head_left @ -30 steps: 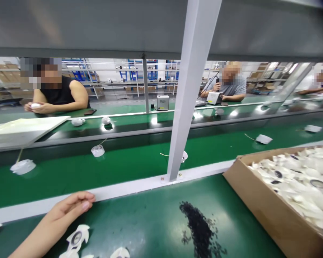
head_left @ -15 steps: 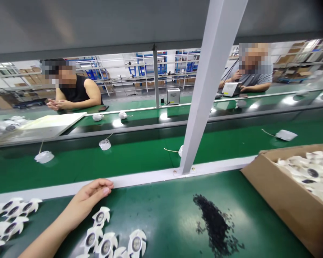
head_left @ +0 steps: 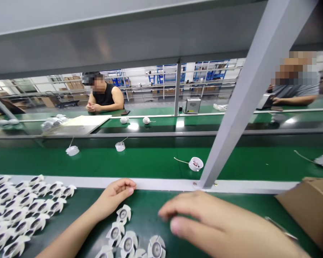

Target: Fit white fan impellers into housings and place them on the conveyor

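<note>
Along near green bench (head_left: 148, 211), left to right: vaned plastic discs (head_left: 127, 244) lay in rows, judged light, stiff, thin, best pinched at rim vanes. Left hand (head_left: 115, 196) loosely curled, empty, fingertips at white rail (head_left: 161, 184). Right hand (head_left: 212, 222) blurred, fingers half-open above discs, holding nothing visible.
</note>
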Available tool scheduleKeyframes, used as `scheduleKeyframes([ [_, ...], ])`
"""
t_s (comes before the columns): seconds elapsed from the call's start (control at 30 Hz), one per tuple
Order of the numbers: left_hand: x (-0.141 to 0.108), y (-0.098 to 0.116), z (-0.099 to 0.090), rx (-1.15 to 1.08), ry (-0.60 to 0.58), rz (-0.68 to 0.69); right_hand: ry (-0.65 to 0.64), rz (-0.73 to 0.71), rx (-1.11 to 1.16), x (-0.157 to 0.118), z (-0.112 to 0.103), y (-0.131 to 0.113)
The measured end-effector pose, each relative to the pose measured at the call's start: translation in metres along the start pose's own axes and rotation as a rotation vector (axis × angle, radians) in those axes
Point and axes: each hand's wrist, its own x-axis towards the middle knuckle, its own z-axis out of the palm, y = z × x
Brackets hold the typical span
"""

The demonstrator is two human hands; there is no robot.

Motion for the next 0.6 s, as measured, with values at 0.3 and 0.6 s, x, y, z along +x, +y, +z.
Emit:
scheduleKeyframes([
  [0.3,0.001,-0.002,-0.001,0.013,-0.036,0.017,0.341,0.19,-0.438,0.051,0.043,0.083],
  [0.6,0.001,-0.001,0.002,-0.003,-0.049,0.02,0.351,0.283,-0.665,0.052,0.063,0.096],
])
